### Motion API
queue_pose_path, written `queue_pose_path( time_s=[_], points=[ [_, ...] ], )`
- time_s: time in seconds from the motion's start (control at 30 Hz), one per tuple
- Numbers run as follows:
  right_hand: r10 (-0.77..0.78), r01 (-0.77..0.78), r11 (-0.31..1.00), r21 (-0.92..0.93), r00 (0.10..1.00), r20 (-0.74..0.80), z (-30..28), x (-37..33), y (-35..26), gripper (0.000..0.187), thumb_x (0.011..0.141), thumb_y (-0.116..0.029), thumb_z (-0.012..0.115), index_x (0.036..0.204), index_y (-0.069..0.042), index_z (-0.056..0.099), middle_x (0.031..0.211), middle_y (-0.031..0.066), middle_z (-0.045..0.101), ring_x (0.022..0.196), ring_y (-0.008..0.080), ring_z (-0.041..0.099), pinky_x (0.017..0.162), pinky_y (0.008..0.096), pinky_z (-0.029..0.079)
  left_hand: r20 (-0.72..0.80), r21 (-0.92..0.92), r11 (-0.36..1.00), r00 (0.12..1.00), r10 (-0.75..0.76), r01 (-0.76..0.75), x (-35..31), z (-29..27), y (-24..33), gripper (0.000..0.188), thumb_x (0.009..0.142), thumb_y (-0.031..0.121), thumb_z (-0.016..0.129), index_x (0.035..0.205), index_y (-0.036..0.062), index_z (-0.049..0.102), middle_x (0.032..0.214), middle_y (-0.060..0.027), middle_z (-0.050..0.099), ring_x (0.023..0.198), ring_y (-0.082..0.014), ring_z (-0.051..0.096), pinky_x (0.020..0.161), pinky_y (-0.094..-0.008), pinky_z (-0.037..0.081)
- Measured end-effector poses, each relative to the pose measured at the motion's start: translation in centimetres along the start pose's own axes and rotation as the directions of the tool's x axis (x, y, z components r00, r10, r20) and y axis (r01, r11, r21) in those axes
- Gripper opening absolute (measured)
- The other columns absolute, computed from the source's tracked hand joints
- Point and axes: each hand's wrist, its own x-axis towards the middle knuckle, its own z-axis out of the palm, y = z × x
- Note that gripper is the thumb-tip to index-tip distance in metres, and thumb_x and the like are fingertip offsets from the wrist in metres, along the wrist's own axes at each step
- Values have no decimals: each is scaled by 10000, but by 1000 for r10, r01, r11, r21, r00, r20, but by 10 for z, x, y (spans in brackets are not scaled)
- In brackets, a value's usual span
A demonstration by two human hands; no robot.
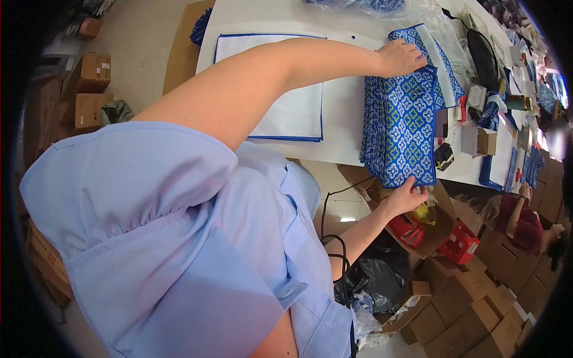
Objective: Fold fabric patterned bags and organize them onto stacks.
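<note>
- Head view, the only one I have: the stack of blue patterned cloths (409,128) lies at two o'clock from the middle of my picture, on the white worktop (346,128), its six o'clock end appearing to reach past the worktop's near edge.
- My left grip (403,58) is at the stack's twelve o'clock end, fingers bent over the edge; I cannot tell whether it is pinching cloth or only resting there.
- My right grip (407,196) is at the six o'clock end, closed to a pinch, thumb against the near edge and fingers bent close by; how many layers it has, I cannot tell.
- Toward one o'clock of the stack, just beside it, I see a patterned piece with a pale band (444,74); toward ten o'clock, apart from it, a white cloth with blue edging (292,116).
- I judge each cloth light, soft and hard to break, while the whole pile should weigh noticeably more and sag if held by one end.
- Layers could slip over one another, so I would hold both short ends, thumbs on top and fingers well under, keeping the nine o'clock side, where many layers show, even.
</note>
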Motion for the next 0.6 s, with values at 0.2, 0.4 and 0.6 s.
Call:
queue_pose_path(
  time_s=[0.2,0.4,0.6],
  points=[
    [-466,335,707,-623,883,-55,3,-29,-27,495,737,-130,592,1139,30,352,859,190,473,875,309,465,721,358,420,-153,88,995,987,53,-40,5,-19,28,125,704,143,484,821,110,512,756,-24,528,739,-189,538,609,-332,418],
    [-502,629,113,-769,704,501,25,-16,-47,445,809,-384,447,1130,-76,467,1248,174,343,1159,415,251,945,504,189,17,-63,992,993,113,-112,-11,-27,50,370,762,318,507,1099,169,480,1190,-101,408,1137,-284,341,931,-421,272],
    [-401,620,103,-778,742,538,47,0,-8,606,800,-516,356,1204,-65,382,1249,256,291,1159,447,230,954,483,195,379,68,994,924,49,-80,0,1,49,556,808,565,246,1298,317,162,1383,-37,31,1252,-345,-10,968,-538,-9]
  ],
)
